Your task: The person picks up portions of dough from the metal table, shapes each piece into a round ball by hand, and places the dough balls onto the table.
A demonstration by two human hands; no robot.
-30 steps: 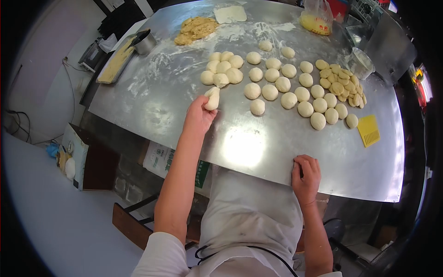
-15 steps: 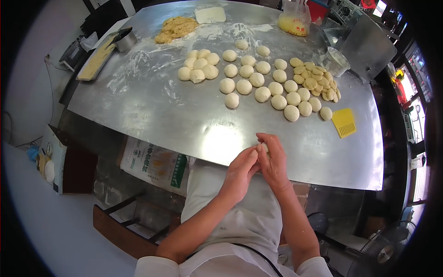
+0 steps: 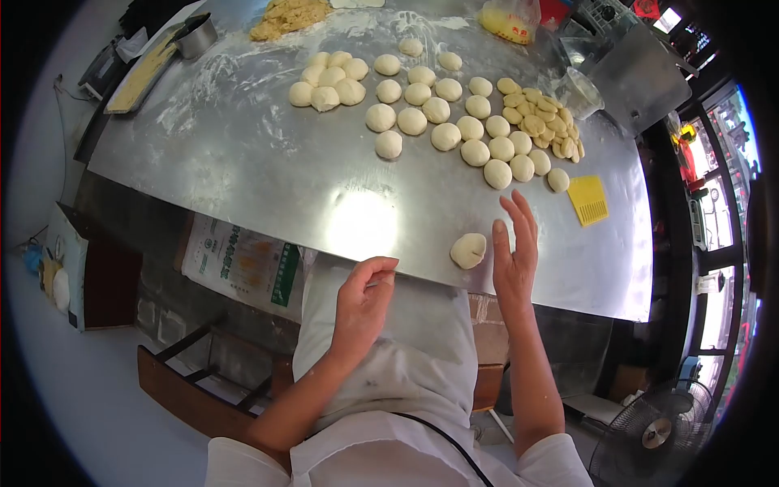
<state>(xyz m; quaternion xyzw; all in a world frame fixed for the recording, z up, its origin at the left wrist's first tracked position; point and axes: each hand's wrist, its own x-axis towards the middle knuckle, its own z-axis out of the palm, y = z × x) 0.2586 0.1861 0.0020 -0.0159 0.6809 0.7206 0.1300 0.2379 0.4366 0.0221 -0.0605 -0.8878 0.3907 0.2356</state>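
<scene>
A dough ball (image 3: 468, 251) with a crease on its side rests on the steel table near the front edge. Just right of it, my right hand (image 3: 517, 256) is open, fingers stretched out and apart from the dough. My left hand (image 3: 363, 304) is at the table's front edge, left of the ball, its fingers curled in toward the thumb; I see nothing in them. Farther back lie several round dough balls (image 3: 445, 136), and a cluster of dough balls (image 3: 331, 77) touches together to their left. Small flattened dough pieces (image 3: 540, 118) are heaped at the right.
A yellow scraper (image 3: 587, 200) lies at the right. Toward the back are a large dough mass (image 3: 288, 18), a metal pot (image 3: 195, 36), a long tray (image 3: 144, 73), a plastic bag (image 3: 510, 20) and a clear tub (image 3: 580, 93). A fan (image 3: 656, 433) stands lower right.
My hands were together around a small piece of dough; now they are apart, left hand to the left, right hand to the right. A dough ball now lies on the table between them.
</scene>
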